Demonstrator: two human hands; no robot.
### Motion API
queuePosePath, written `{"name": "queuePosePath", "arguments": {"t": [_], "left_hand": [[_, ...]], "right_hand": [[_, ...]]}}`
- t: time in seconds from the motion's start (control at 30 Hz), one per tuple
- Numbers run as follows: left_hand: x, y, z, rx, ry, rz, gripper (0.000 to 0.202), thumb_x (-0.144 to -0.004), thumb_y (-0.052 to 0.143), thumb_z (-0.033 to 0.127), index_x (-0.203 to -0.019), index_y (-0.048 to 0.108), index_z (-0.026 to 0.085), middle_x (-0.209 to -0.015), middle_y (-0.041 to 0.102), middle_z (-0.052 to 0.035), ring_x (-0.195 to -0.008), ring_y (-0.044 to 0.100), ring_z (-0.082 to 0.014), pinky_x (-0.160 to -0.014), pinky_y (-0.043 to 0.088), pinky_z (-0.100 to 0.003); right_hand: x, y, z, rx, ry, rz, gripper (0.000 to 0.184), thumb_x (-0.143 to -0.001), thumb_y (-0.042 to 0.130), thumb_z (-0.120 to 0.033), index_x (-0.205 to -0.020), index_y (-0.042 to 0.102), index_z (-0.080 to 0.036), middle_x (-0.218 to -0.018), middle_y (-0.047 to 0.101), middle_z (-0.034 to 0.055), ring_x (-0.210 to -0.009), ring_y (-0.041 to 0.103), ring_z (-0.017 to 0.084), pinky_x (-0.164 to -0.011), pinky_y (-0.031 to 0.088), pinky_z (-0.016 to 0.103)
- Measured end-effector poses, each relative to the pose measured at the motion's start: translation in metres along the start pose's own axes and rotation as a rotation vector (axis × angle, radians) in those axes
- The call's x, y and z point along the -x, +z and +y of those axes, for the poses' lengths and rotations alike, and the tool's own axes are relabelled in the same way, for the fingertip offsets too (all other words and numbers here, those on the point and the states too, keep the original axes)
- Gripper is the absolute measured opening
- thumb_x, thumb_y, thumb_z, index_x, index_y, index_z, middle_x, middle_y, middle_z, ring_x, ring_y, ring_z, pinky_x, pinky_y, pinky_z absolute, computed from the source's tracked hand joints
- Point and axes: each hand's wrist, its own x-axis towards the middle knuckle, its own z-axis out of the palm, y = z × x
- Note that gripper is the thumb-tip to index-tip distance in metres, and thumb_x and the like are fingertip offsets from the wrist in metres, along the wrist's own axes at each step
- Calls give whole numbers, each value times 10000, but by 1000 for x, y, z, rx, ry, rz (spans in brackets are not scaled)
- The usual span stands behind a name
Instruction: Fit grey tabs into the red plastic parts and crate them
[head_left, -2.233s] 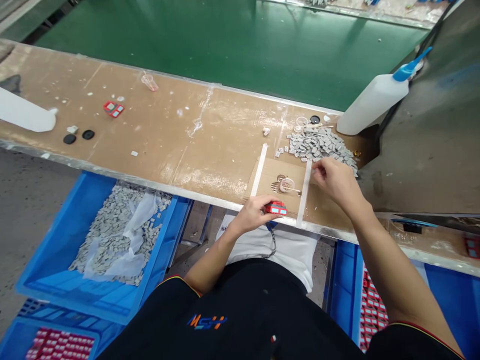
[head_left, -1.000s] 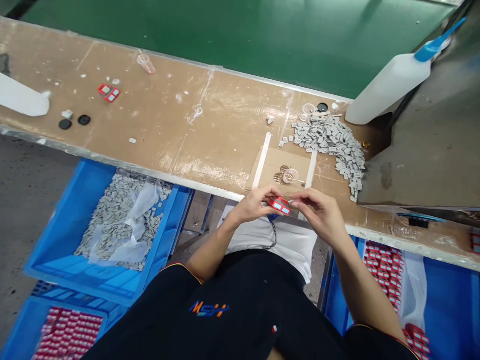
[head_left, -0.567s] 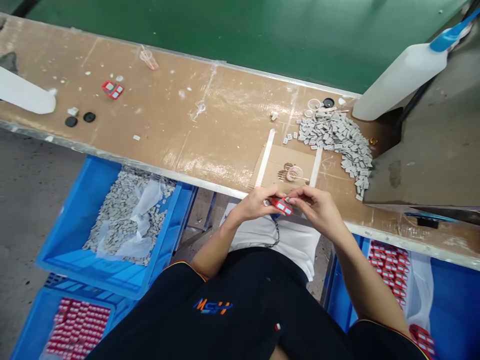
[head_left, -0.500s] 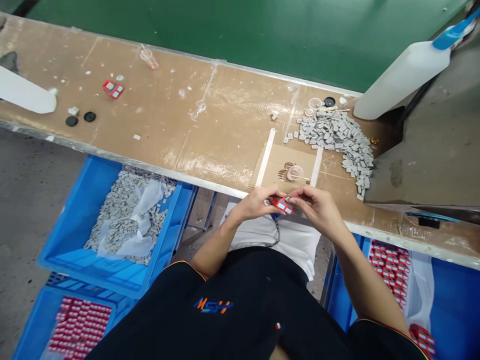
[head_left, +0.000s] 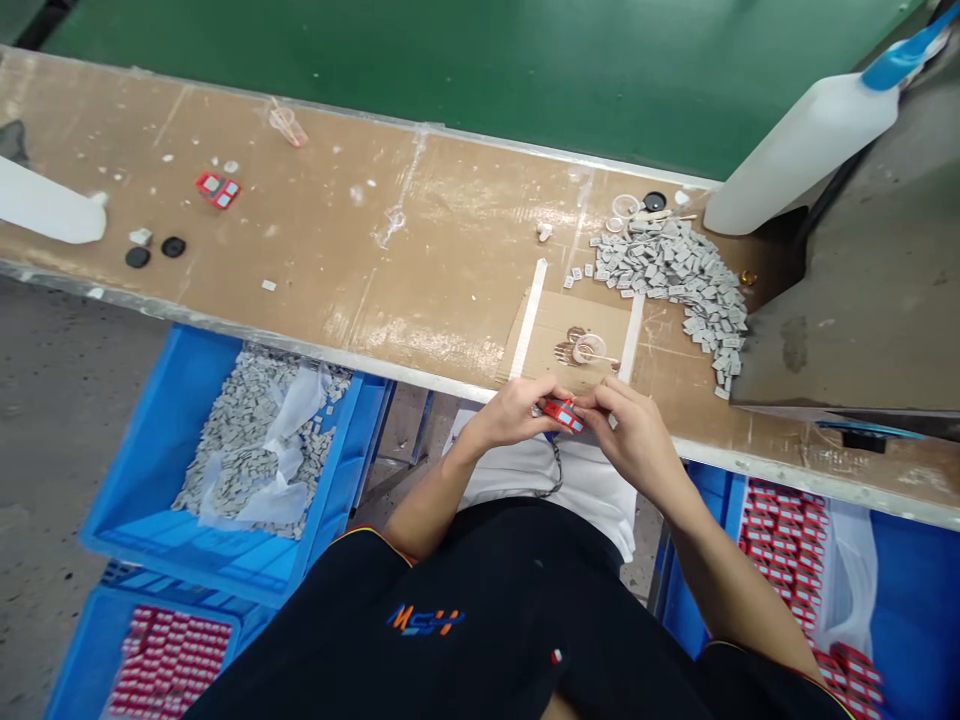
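Note:
Both my hands meet at the near edge of the brown bench (head_left: 315, 260). My left hand (head_left: 512, 412) pinches a small red part with pale windows (head_left: 561, 413) from its left side. My right hand (head_left: 625, 437) has its fingers closed against the part's right end; whether a grey piece sits under those fingertips is hidden. Just beyond my hands a small white ring with a stick (head_left: 590, 349) lies on a taped cardboard patch (head_left: 574, 340). A heap of small grey square pieces (head_left: 671, 273) lies further back to the right.
A white squeeze bottle with a blue nozzle (head_left: 802, 150) leans at the right by a grey machine housing (head_left: 862, 290). Blue bins below hold grey pieces (head_left: 247, 450) and red parts (head_left: 784, 545), (head_left: 169, 665). A green conveyor belt (head_left: 480, 70) runs behind. A loose red part (head_left: 217, 189) and black discs (head_left: 154, 251) lie left.
My right hand came back from the grey heap to the red part in my left hand. Since half a second ago its fingers have closed more tightly over the part.

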Motion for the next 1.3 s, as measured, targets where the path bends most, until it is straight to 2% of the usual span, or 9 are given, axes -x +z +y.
{"name": "queuePosePath", "arguments": {"t": [0.27, 0.4, 0.57, 0.7, 0.8, 0.97, 1.07, 1.2, 1.3], "left_hand": [[5, 5, -5, -61, 26, 43, 219, -867, 747, 337, -957, 633, 172, -920, 749, -61, -814, 718, -184, -733, 551, -263], [3, 8, -5, 46, 41, 124, 262, -885, 723, 394, -975, 607, 177, -926, 715, -58, -811, 690, -168, -728, 543, -261], [7, 13, 7, 277, 106, 140, 270, -894, 721, 364, -1035, 567, 193, -1179, 688, -127, -1067, 683, -203, -897, 554, -319], [12, 9, 27, 228, 88, 87, 210, -884, 734, 308, -1028, 631, 193, -1246, 672, -129, -1141, 662, -221, -966, 537, -347], [12, 8, 36, 243, 80, 133, 107, -939, 650, 285, -928, 660, 180, -1147, 707, -111, -1068, 682, -205, -950, 536, -351], [9, 12, 35, 304, 54, 144, 177, -897, 694, 294, -799, 619, 167, -978, 715, -76, -918, 680, -171, -846, 534, -315], [12, 13, 32, 296, 58, 149, 222, -881, 709, 306, -749, 596, 168, -929, 702, -58, -880, 670, -160, -831, 528, -306], [16, 14, 30, 280, 41, 124, 182, -897, 694, 307, -805, 619, 169, -972, 707, -76, -945, 689, -177, -845, 545, -304], [18, 19, 30, 280, 53, 118, 190, -900, 703, 297, -1033, 644, 174, -1098, 709, -99, -1035, 698, -187, -894, 561, -300]], "right_hand": [[16, 17, 0, -199, 61, 98, 253, -998, 531, -403, -837, 621, -230, -893, 583, 67, -822, 597, 214, -695, 524, 334], [20, 31, 1, -377, 129, 193, 247, -964, 590, -461, -1066, 682, -255, -1083, 599, 95, -1014, 644, 242, -812, 594, 380], [29, 47, -3, -620, 250, 327, 391, -910, 664, -516, -1216, 612, -278, -1155, 659, 97, -1050, 683, 250, -881, 611, 420], [39, 41, -8, -495, 216, 418, 306, -907, 693, -436, -1163, 668, -271, -1073, 644, 84, -1011, 684, 248, -877, 607, 418], [43, 33, -10, -342, 144, 425, 270, -930, 671, -378, -1178, 686, -274, -1018, 630, 76, -938, 682, 237, -832, 607, 412], [43, 30, -12, -96, -27, 466, 267, -970, 615, -304, -1226, 676, -262, -950, 633, 67, -857, 656, 216, -759, 599, 383], [44, 34, -6, -74, -84, 452, 228, -972, 608, -272, -1188, 679, -253, -917, 632, 60, -837, 650, 209, -738, 597, 367], [46, 50, 1, -329, -20, 459, 200, -942, 663, -307, -1137, 664, -263, -975, 620, 57, -891, 678, 209, -783, 616, 371], [47, 65, 2, -600, 66, 530, 225, -946, 659, -363, -1150, 623, -273, -1034, 627, 59, -978, 701, 214, -854, 617, 381]]}}
